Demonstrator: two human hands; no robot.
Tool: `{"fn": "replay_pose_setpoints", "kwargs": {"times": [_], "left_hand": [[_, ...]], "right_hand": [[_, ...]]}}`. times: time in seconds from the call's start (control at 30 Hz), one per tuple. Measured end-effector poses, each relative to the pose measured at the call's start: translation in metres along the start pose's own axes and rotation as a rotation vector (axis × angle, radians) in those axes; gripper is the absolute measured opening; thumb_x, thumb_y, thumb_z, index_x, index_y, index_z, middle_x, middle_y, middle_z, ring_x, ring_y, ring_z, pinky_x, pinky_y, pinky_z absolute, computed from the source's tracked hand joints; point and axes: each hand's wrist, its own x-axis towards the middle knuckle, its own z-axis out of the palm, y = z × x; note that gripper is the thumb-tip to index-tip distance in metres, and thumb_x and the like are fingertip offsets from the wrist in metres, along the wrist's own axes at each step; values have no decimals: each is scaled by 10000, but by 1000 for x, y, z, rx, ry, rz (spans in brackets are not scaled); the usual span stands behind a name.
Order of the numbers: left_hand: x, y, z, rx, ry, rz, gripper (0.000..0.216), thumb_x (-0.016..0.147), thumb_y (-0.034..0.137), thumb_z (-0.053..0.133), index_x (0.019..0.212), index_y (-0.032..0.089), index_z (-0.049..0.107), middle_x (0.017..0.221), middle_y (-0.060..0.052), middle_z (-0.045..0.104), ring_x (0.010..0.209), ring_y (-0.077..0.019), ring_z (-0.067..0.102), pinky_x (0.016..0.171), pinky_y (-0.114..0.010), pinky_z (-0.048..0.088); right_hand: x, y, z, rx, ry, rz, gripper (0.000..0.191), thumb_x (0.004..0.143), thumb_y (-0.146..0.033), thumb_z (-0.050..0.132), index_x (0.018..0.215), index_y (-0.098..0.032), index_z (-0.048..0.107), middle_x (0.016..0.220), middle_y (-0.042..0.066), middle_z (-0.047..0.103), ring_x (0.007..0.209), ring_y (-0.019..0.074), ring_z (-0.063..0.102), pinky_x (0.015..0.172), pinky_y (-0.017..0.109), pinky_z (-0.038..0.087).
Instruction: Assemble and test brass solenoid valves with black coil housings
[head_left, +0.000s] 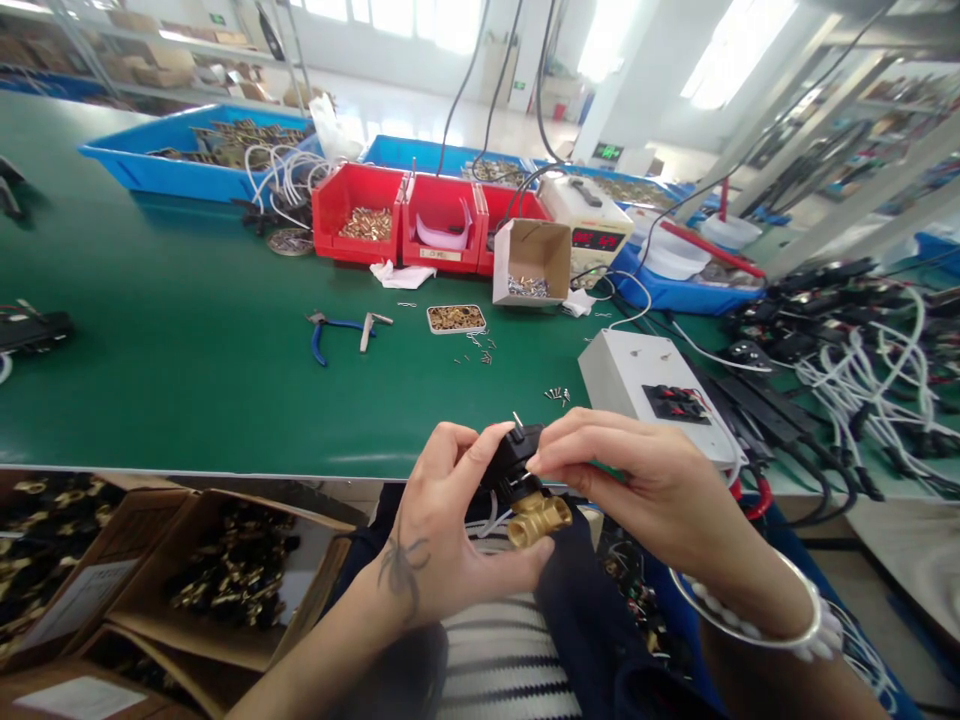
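Observation:
A brass valve with a black actuator housing (540,520) is held just over the table's front edge, its brass body at the bottom. My left hand (442,530) is wrapped around it, thumb under the brass end and fingers up by the black housing. On the other side, my right hand (622,465) has its fingertips pinched together against the joint between housing and brass. Whatever small part is in that pinch is hidden. A thin metal pin stands up from the top of the housing. White wires hang behind the valve.
On the green table (187,370) lie blue-handled pliers (322,335), a small metal tool (367,330), a tray of brass parts (456,319) and loose screws (557,395). Red bins (356,215) stand behind. A grey switch box (637,385) is at right; cartons of valves (225,570) sit lower left.

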Motion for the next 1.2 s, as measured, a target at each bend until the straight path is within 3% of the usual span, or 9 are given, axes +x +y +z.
{"fn": "replay_pose_setpoints", "kwargs": {"times": [0.27, 0.5, 0.67, 0.9, 1.0, 1.07, 1.2], "left_hand": [[3, 4, -4, 85, 20, 68, 706, 708, 360, 718, 1344, 162, 482, 1046, -71, 525, 942, -200, 579, 808, -322, 564], [1, 6, -9, 81, 5, 61, 691, 714, 348, 709, 1339, 144, 496, 1051, -70, 517, 947, -189, 566, 824, -298, 553], [0, 8, -9, 87, 9, 87, 694, 716, 346, 690, 1349, 141, 494, 1054, -72, 517, 953, -193, 559, 832, -302, 548], [-5, -4, -2, 57, 46, 55, 675, 730, 321, 686, 1354, 163, 485, 1060, -64, 511, 954, -187, 554, 836, -295, 548], [-8, -14, 2, 29, 7, 10, 670, 731, 316, 697, 1348, 163, 485, 1057, -61, 509, 960, -188, 559, 846, -306, 549], [-8, -24, 5, 8, -8, -39, 667, 742, 334, 707, 1349, 179, 480, 1054, -57, 511, 964, -192, 566, 851, -324, 550], [-1, -55, 13, 9, 101, -146, 677, 758, 384, 706, 1365, 198, 471, 1082, -59, 498, 979, -205, 566, 897, -376, 534]], "right_hand": [[-5, -5, 6, 9, 112, 98, 138, 881, -117, 643, 846, -234, 708, 850, 3, 738, 768, 155, 700, 717, 251, 574], [-13, -12, 9, -94, 164, -81, 220, 916, -56, 566, 920, -231, 699, 904, 44, 718, 844, 156, 692, 728, 245, 576], [-13, -14, 9, -5, 122, 18, 174, 901, -76, 617, 879, -230, 694, 867, 17, 724, 815, 155, 697, 731, 243, 574], [-21, 1, 32, 20, 259, -40, 180, 914, -64, 602, 917, -213, 702, 898, 32, 636, 816, 133, 641, 713, 234, 545], [-19, 15, 37, 78, 178, 11, 156, 932, -106, 595, 891, -213, 702, 897, 24, 621, 815, 132, 624, 736, 249, 537], [-7, 27, 34, 92, 108, 53, 100, 920, -197, 645, 994, -227, 706, 931, 26, 618, 824, 142, 618, 763, 276, 538], [49, 51, 26, 85, 232, 171, 637, 859, -408, 717, 1410, -209, 467, 1107, 80, 605, 880, 183, 621, 790, 335, 550]]}}
